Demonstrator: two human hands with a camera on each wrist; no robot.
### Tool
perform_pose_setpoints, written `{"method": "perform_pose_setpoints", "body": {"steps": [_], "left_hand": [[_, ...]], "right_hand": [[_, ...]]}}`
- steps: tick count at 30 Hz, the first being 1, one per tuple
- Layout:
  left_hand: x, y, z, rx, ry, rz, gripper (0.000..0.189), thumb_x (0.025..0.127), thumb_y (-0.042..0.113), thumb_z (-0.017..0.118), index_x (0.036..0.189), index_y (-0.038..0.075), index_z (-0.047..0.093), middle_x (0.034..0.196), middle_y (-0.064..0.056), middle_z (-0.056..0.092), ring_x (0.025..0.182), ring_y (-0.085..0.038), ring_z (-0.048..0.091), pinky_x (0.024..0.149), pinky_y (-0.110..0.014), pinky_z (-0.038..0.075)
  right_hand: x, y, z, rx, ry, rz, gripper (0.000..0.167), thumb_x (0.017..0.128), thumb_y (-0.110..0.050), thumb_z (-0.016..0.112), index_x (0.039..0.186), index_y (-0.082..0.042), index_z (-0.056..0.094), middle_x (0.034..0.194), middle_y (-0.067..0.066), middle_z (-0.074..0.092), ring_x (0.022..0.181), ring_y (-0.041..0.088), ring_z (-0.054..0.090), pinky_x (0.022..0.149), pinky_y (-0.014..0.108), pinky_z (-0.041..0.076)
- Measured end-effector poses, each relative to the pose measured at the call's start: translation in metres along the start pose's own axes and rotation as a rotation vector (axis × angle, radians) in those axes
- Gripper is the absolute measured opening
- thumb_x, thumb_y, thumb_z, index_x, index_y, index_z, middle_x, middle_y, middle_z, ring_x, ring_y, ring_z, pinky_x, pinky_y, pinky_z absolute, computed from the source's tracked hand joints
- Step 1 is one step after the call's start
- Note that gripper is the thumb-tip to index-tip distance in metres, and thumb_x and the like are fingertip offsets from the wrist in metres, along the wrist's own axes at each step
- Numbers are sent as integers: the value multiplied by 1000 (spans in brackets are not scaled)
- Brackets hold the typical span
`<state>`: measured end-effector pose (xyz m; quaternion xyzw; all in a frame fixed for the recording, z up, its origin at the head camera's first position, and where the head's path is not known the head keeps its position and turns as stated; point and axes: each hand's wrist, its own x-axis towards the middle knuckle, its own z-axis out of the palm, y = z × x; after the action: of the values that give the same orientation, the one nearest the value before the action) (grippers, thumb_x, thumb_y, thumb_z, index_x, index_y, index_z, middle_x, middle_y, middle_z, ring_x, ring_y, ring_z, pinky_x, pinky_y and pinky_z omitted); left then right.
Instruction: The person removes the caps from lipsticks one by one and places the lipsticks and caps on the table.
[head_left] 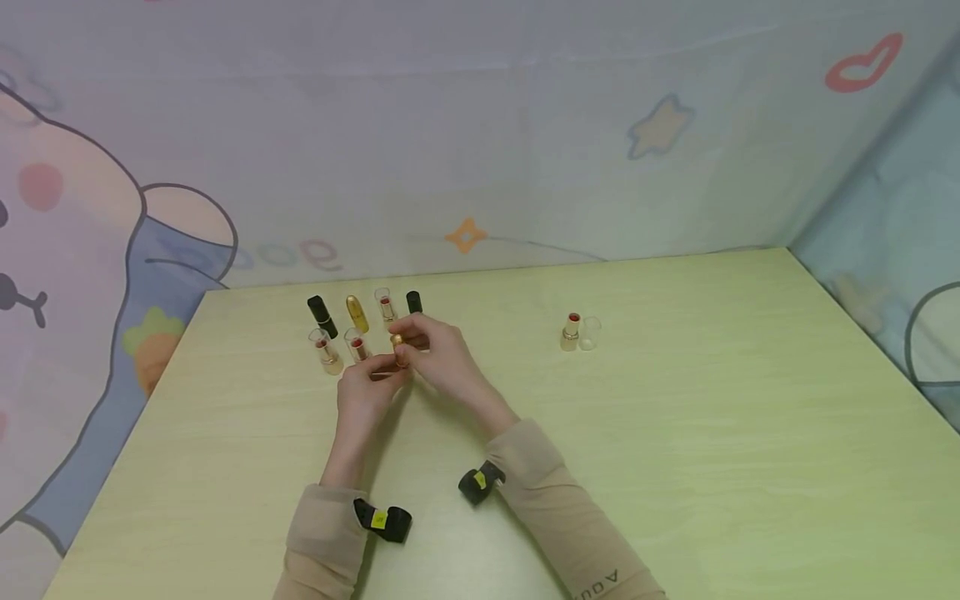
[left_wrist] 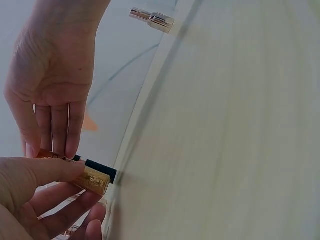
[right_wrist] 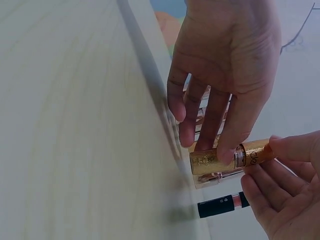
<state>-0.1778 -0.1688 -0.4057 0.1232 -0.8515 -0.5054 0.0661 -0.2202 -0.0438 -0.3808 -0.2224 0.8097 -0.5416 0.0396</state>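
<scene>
i observed both hands meeting left of centre in the head view over the pale green table [head_left: 675,433]. the left hand [head_left: 365,395] pinched one end of a gold lipstick tube [right_wrist: 227,157] between thumb and fingers; the right hand [head_left: 442,357] gripped its other end, fingers pressed together. capped lipsticks [head_left: 352,329] stood just behind.
</scene>
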Motion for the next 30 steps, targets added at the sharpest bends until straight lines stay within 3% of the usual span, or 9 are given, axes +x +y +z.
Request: {"method": "perform_pose_setpoints", "body": {"steps": [30], "left_hand": [[-6,12,2,30,-19,29,28,84,13,71,109,0,71,104,-19,73,95,-33,69,81,-37,54]], "right_hand": [[-3,-9,-16,24,57,-26,20,91,-6,64,111,-6,65,104,10,71,95,23,67,86,30,54]]}}
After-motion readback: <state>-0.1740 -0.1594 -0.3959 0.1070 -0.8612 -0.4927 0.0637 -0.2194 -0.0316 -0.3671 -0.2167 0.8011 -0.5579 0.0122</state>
